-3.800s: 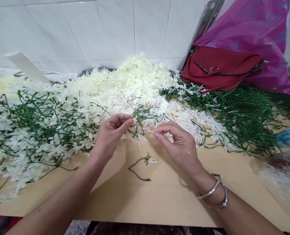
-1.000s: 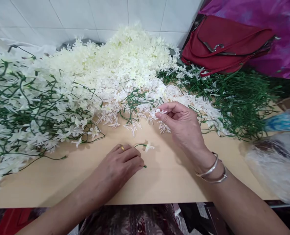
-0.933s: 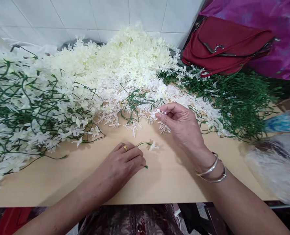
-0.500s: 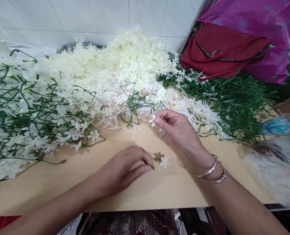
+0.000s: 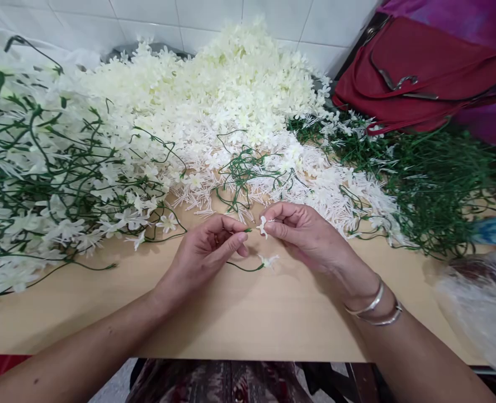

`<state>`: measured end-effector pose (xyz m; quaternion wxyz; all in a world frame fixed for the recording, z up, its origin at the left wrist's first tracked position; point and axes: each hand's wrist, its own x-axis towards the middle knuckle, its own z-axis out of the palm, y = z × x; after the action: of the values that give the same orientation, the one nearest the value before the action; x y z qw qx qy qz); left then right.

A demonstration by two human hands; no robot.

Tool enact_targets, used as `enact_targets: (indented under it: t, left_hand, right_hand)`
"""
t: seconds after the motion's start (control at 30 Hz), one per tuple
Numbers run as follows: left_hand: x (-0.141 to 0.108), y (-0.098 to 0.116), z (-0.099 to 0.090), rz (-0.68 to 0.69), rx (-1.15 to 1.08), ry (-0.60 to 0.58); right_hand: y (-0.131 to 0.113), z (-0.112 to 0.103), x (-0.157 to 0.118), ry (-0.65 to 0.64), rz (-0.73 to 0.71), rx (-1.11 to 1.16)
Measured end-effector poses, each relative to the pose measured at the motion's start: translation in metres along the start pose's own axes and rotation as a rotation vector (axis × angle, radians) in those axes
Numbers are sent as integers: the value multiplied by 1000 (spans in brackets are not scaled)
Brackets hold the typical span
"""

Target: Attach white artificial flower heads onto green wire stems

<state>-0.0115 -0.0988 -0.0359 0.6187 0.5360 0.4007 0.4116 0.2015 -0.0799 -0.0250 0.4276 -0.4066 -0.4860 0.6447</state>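
Observation:
My left hand [image 5: 208,246] pinches a thin green artificial stem [image 5: 248,230], its tip poking out past thumb and forefinger. From below that hand another length of green stem curves right to a white flower [image 5: 269,261]; whether it belongs to the same piece is hidden by my fingers. Between the fingertips of my right hand [image 5: 302,229] is a small white artificial flower [image 5: 263,226], facing the stem tip with a narrow gap between them. Just behind both hands lie white stamen pieces [image 5: 248,190] and a small tangle of green stems [image 5: 245,168].
A large heap of loose cream petals [image 5: 231,84] stands against the tiled wall. Finished-looking flowers on stems [image 5: 55,184] are piled at left. To the right are a green stem pile [image 5: 444,184], a red handbag [image 5: 432,73] and a clear plastic bag [image 5: 482,313].
My left hand has risen toward my right, bringing the stem tip close to the small flower. The flower below now shows with a green stem attached. The view has shifted slightly.

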Motion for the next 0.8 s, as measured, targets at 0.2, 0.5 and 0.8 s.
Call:
enact_targets:
  t: [0.2, 0.5, 0.8]
  left_hand:
    - [0, 0, 0, 17, 2, -24]
    - [-2, 1, 1, 60, 16, -44]
    - [-2, 0, 2, 69, 19, -57]
  right_hand:
    - [1, 0, 0, -15, 25, -76]
    - [-4, 2, -2, -11, 42, -105]
    - [-3, 3, -2, -54, 34, -142]
